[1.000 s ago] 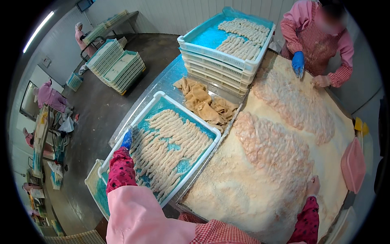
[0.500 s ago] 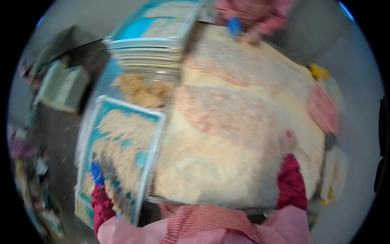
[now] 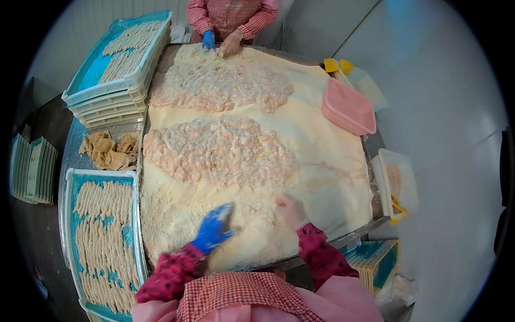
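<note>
Head view shows me both of my hands down on a wide bed of pale breadcrumbs (image 3: pixel 327 161) that fills a big metal table (image 3: pixel 375 147). My left hand (image 3: pixel 214 228), in a blue glove, lies flat on the crumbs near the front edge, fingers together and pointing away from me, pinching nothing as far as I can tell; it is blurred. My right hand (image 3: pixel 289 210), in a thin pale glove, rests on the crumbs just to the right of it, also blurred, so I cannot tell whether its fingers are spread or curled. Both hands are apart from each other and sit just in front of the near heap of raw pinkish strips (image 3: pixel 220 150) piled on the crumbs. A second heap (image 3: pixel 225 88) lies farther back, where another person's hands (image 3: pixel 221 43), one blue-gloved and one pale, work at the far edge. To my left a blue tray (image 3: pixel 72 182) holds rows of breaded strips (image 3: pixel 104 236), and beyond it a stack of trays (image 3: pixel 107 91) carries more. A clump of tan crumpled pieces (image 3: pixel 110 150) lies between the two. A pink basket (image 3: pixel 348 110) rests upside down at the right rim, with a white tub (image 3: pixel 407 172) just outside the table.
</note>
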Demonstrator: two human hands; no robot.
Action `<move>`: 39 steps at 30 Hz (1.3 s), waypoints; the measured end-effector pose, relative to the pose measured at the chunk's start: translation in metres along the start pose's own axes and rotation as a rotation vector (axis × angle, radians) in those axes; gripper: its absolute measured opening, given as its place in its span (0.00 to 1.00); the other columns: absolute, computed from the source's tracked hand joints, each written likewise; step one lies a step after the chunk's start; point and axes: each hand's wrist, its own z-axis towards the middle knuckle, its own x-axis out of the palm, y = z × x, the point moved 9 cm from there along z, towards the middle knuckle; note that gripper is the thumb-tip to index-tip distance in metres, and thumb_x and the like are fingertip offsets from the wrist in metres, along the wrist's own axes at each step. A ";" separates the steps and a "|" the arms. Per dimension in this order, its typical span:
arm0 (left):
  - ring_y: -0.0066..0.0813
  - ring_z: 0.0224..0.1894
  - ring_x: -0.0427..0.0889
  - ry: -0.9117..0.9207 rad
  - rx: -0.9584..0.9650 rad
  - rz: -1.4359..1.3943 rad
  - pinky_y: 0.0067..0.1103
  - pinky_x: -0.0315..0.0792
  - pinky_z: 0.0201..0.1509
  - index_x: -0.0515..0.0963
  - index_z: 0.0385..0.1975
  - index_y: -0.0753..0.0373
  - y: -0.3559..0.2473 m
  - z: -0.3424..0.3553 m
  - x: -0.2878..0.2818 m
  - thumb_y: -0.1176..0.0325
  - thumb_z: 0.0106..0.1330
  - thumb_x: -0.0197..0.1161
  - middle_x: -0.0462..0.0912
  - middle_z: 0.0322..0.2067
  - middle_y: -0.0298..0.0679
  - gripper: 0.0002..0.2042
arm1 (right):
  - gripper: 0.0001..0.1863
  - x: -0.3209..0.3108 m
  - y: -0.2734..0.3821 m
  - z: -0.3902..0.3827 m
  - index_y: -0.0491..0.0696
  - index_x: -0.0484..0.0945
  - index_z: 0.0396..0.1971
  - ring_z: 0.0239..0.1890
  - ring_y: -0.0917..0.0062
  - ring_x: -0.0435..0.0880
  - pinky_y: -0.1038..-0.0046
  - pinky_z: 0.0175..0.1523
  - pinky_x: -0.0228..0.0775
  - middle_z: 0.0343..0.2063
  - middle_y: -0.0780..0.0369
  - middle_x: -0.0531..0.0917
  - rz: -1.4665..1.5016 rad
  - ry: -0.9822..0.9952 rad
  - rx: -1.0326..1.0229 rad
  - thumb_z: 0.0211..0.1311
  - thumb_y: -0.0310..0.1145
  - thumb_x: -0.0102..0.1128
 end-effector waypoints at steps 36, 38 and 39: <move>0.43 0.45 0.74 -0.217 0.014 0.081 0.31 0.68 0.49 0.74 0.42 0.60 0.012 -0.015 -0.056 0.67 0.52 0.58 0.76 0.44 0.45 0.16 | 0.11 0.000 0.017 -0.027 0.45 0.75 0.37 0.41 0.64 0.76 0.70 0.46 0.67 0.35 0.56 0.79 -0.121 -0.029 -0.259 0.51 0.27 0.53; 0.43 0.46 0.74 -0.056 0.206 -0.031 0.31 0.67 0.50 0.74 0.44 0.60 -0.040 0.002 -0.025 0.63 0.53 0.58 0.76 0.45 0.45 0.18 | 0.10 -0.015 0.007 -0.008 0.45 0.76 0.35 0.38 0.63 0.77 0.68 0.43 0.68 0.32 0.56 0.78 -0.079 -0.231 -0.190 0.50 0.27 0.54; 0.42 0.45 0.74 -0.026 0.239 0.059 0.31 0.67 0.49 0.73 0.44 0.60 -0.052 0.007 -0.001 0.61 0.53 0.58 0.76 0.44 0.44 0.19 | 0.10 -0.003 0.027 0.000 0.45 0.75 0.34 0.36 0.63 0.77 0.68 0.42 0.68 0.31 0.56 0.78 -0.141 -0.301 -0.295 0.50 0.27 0.55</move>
